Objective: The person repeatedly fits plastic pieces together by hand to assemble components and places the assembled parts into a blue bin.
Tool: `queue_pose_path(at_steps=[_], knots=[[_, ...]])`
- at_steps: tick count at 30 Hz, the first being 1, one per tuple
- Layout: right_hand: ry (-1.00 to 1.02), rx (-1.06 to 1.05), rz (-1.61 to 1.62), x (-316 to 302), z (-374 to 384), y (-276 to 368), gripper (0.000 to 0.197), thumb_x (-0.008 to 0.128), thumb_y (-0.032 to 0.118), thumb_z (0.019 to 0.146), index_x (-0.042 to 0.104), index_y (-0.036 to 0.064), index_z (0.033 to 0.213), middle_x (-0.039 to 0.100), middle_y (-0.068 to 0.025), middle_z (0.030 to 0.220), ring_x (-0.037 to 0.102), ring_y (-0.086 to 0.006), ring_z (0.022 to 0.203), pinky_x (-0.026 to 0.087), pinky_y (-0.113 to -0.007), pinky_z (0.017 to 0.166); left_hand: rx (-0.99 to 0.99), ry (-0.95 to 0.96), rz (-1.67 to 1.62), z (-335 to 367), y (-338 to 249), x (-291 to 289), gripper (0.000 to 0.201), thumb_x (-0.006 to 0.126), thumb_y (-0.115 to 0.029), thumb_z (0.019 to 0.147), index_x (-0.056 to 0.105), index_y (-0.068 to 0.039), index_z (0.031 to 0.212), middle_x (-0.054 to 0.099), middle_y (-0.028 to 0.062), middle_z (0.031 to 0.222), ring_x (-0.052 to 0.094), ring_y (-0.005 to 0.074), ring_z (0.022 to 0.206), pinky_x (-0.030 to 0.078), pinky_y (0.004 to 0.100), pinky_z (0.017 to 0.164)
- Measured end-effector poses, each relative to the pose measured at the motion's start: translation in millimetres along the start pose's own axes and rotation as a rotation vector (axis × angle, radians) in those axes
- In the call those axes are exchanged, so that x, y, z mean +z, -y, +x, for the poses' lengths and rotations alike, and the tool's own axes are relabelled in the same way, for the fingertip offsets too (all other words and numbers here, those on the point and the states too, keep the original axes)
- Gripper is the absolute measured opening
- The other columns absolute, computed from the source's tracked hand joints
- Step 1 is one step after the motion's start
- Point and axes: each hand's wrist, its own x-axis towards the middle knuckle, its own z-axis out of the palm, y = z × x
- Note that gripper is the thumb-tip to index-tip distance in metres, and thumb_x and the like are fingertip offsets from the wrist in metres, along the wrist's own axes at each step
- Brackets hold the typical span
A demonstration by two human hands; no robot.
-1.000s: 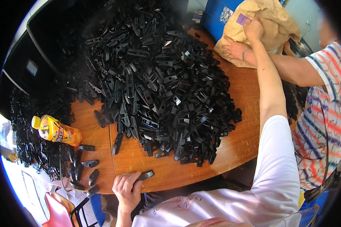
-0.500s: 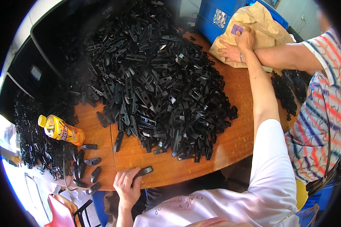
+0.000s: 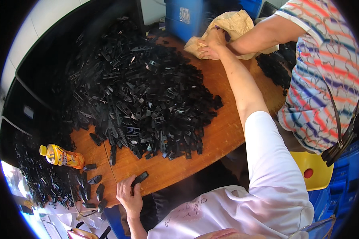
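Note:
Near the table's front edge, my left hand (image 3: 129, 196) has its fingers closed on a small, long black plastic part (image 3: 140, 178). My right arm is stretched far across to the back right. There my right hand (image 3: 216, 39) is closed on the crumpled brown paper bag (image 3: 237, 23), its fingertips partly hidden in the folds. A co-worker's hand (image 3: 204, 51) lies against the same bag, just beside and below mine, with that person's forearm (image 3: 263, 36) passing behind my wrist. A big heap of similar black parts (image 3: 147, 95) covers the middle of the wooden table (image 3: 223, 127).
An orange drink bottle with a yellow cap (image 3: 64, 156) lies at the left, beside several loose black parts (image 3: 95, 179) and a tangled black pile (image 3: 40, 175). Blue crates (image 3: 183, 20) stand behind the bag. A yellow stool (image 3: 315, 171) is at right, near the co-worker.
The whole view has shifted, so the heap and bag appear further left. The bag looks more folded down under the hands. My left hand still holds the black part.

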Motion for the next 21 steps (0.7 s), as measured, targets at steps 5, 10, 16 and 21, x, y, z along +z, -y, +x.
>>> queue_pose_path(at_steps=[5, 10, 16, 21], knots=[[-0.091, -0.071, 0.087, -6, -28, -21, 0.063, 0.083, 0.037, 0.085, 0.07, -0.0059, 0.13, 0.059, -0.0358, 0.141, 0.054, -0.0498, 0.137, 0.043, -0.054, 0.118, 0.053, -0.032, 0.009, 0, 0, -1, 0.035, 0.076, 0.003, 0.083, 0.072, -0.003, 0.117, 0.075, 0.015, 0.102, 0.067, 0.0354, 0.09, 0.054, 0.0427, 0.08], [-0.137, -0.234, 0.237, -9, -79, -21, 0.046, 0.07, 0.023, 0.093, 0.065, -0.0086, 0.126, 0.062, -0.0334, 0.134, 0.058, -0.0474, 0.128, 0.046, -0.053, 0.111, -0.005, -0.024, -0.001, -4, 1, -2, 0.035, 0.077, 0.003, 0.082, 0.073, -0.003, 0.116, 0.075, 0.0147, 0.102, 0.068, 0.0348, 0.09, 0.054, 0.0426, 0.082], [-0.238, -0.494, 0.456, 19, -192, -38, 0.042, 0.058, 0.015, 0.104, 0.059, -0.0107, 0.137, 0.059, -0.0349, 0.143, 0.052, -0.0506, 0.138, 0.042, -0.053, 0.118, -0.017, -0.031, -0.008, -1, -3, -5, 0.033, 0.078, 0.002, 0.083, 0.074, -0.003, 0.115, 0.076, 0.0153, 0.106, 0.071, 0.0353, 0.098, 0.056, 0.0418, 0.087], [-0.039, -0.371, 0.525, 27, -262, -78, 0.053, 0.055, 0.033, 0.112, 0.058, -0.0083, 0.145, 0.054, -0.0306, 0.156, 0.049, -0.045, 0.148, 0.039, -0.047, 0.123, -0.031, -0.027, 0.001, 2, -5, -2, 0.034, 0.078, 0.001, 0.083, 0.075, -0.003, 0.116, 0.076, 0.0149, 0.106, 0.072, 0.0356, 0.101, 0.056, 0.0419, 0.089]])
